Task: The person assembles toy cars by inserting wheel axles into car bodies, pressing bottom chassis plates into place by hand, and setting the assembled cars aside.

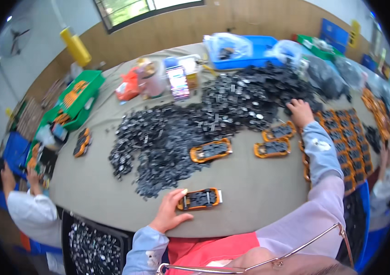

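My left hand has its fingers and thumb around the left end of an orange toy car, which lies underside up with a dark chassis showing. My right hand reaches far right, its fingers spread at the edge of a large heap of small black plastic parts. Just left of that forearm lie two more orange toy cars, one behind the other. Another toy car rests against the near edge of the heap.
Rows of orange toy cars stand right of my right forearm. Behind the heap are a lit phone, a cup and a blue tray. A green bin stands left. Co-workers sit at left and right.
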`<action>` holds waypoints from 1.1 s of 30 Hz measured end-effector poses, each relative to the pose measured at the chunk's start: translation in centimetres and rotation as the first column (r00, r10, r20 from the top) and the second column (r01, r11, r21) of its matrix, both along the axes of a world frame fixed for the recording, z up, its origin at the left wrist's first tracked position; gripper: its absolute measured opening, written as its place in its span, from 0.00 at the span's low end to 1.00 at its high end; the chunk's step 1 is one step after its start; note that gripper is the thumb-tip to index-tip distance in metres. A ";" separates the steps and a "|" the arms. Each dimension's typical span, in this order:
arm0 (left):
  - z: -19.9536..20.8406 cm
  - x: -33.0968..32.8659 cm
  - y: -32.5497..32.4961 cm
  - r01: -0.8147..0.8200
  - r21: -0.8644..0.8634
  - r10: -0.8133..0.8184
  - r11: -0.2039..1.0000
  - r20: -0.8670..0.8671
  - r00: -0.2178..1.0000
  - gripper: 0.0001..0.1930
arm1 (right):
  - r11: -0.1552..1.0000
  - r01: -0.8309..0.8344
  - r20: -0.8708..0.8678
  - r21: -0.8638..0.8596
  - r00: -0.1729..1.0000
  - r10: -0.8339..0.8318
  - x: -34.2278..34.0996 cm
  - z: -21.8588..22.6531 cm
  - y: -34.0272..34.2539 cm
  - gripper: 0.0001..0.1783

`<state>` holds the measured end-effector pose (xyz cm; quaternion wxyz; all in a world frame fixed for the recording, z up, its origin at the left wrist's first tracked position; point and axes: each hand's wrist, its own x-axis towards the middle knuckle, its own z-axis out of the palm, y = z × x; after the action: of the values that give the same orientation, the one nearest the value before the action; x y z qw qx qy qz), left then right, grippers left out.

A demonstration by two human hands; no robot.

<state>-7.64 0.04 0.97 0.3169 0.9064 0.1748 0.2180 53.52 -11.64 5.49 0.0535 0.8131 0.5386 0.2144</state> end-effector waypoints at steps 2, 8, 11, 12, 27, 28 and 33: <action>0.6 0.1 -0.1 -0.019 0.001 0.019 1.000 0.005 1.000 0.48 | 0.992 -0.088 -0.022 0.085 0.996 0.090 2.4 -0.9 1.6 0.15; 0.8 -0.3 0.0 -0.011 -0.045 0.012 0.999 0.025 1.000 0.45 | 0.694 -0.058 -0.159 0.718 0.957 0.245 4.2 3.2 5.6 0.08; 0.7 0.3 0.6 -0.023 -0.038 0.030 0.999 0.177 0.984 0.39 | 0.679 0.260 -0.400 0.687 0.915 0.054 7.2 3.5 2.4 0.09; 1.0 0.1 0.7 -0.008 -0.040 0.016 0.999 0.181 0.983 0.39 | 0.676 0.268 -0.397 0.687 0.917 0.040 6.4 4.0 2.0 0.09; 7.4 6.2 -2.4 0.373 -0.927 0.306 0.039 0.367 0.879 0.22 | 0.446 -0.540 -0.399 0.714 0.208 0.893 -29.8 6.8 -5.3 0.21; 6.7 6.2 -2.1 0.321 -0.945 0.276 0.057 0.324 0.905 0.21 | 0.475 -0.559 -0.482 0.680 0.147 0.864 -30.9 6.4 -5.3 0.21; 5.3 3.8 -6.9 0.196 -0.973 0.532 0.126 0.233 0.814 0.14 | 0.606 -0.602 -0.641 0.520 0.194 0.743 -35.0 5.3 -6.0 0.28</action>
<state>-3.85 -6.91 6.26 0.8323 0.3428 0.2842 0.3301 18.51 -17.65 10.77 -0.3626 0.4922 0.7780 -0.1449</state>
